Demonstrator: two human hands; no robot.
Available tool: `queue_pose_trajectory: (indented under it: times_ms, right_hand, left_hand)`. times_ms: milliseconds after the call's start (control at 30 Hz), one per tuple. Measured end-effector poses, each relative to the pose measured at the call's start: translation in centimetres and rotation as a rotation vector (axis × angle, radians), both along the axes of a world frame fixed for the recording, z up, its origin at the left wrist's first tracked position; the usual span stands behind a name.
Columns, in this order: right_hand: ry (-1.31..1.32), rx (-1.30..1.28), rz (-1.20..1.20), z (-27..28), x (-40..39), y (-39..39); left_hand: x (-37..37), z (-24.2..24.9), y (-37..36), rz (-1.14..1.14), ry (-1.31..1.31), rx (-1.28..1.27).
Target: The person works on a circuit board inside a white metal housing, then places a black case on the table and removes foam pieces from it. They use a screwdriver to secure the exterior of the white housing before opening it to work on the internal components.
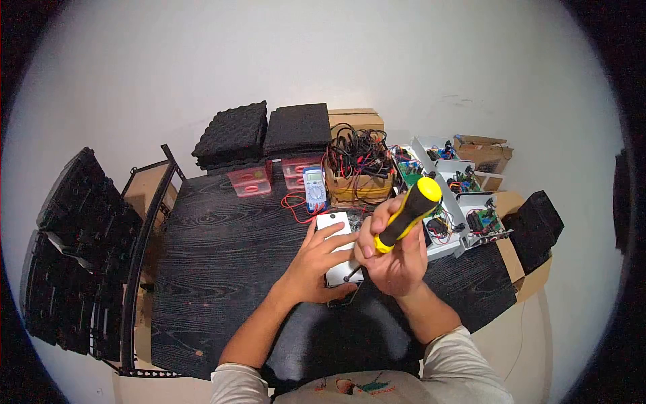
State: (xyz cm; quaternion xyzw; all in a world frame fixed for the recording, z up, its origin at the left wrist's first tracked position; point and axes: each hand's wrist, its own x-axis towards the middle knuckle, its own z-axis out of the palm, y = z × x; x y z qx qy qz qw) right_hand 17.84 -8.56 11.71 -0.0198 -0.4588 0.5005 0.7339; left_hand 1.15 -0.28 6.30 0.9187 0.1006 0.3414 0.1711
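Observation:
A screwdriver (408,215) with a yellow and black handle is in my right hand (397,259), the fingers wrapped around the grip. Its dark shaft slants down toward the lower left, the tip at the near end of a white box (333,221). Across that box lies my left hand (316,262), its fingers spread over the top and the thumb along the near end, holding it. A dark round hole or screw shows at the box's far end. Part of the box is hidden under my hands.
Beyond the box are a multimeter (315,190) with red leads and a cardboard box of tangled cables (360,158). Open white cases with circuit boards (481,215) stand at right. Red clear bins (249,180) and black foam (232,135) sit at the back; a black metal frame (145,262) borders the left.

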Motion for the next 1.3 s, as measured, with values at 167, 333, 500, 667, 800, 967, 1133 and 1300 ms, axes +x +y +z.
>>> queue_pose_trajectory:
  times_ms: [167, 333, 500, 667, 800, 967, 1133, 1300]
  right_hand:
    - [0.029, -0.025, 0.022, -0.1, 0.1, 0.4]
    - [-0.041, 0.027, -0.178, -0.2, -1.0, 0.8]
    - [0.014, -0.172, -0.171, 0.5, -1.4, 0.8]
    - [0.044, -0.063, 0.117, -0.1, -0.1, 1.8]
    - [-0.025, -0.024, -0.055, 0.2, -0.9, 1.2]
    - [-0.031, -0.084, 0.042, 0.0, 0.3, 1.7]
    - [-0.002, -0.012, -0.074, 0.5, -0.6, 1.6]
    - [-0.030, -0.108, -0.296, 1.0, -1.5, 1.2]
  left_hand:
    - [0.0, 0.2, -0.1, -0.003, -0.002, 0.017]
    - [0.0, 0.2, -0.1, -0.007, -0.008, 0.008]
    - [0.0, 0.2, 0.0, -0.029, -0.017, 0.006]
    - [-0.1, 0.5, -0.2, 0.003, 0.008, 0.001]
    - [-0.1, 0.4, -0.2, -0.001, 0.000, 0.001]
    - [0.0, 0.3, -0.2, -0.006, 0.009, 0.019]
    - [-0.1, 0.3, -0.2, 0.003, 0.009, 0.019]
    - [-0.1, 0.2, -0.2, -0.010, 0.002, 0.014]
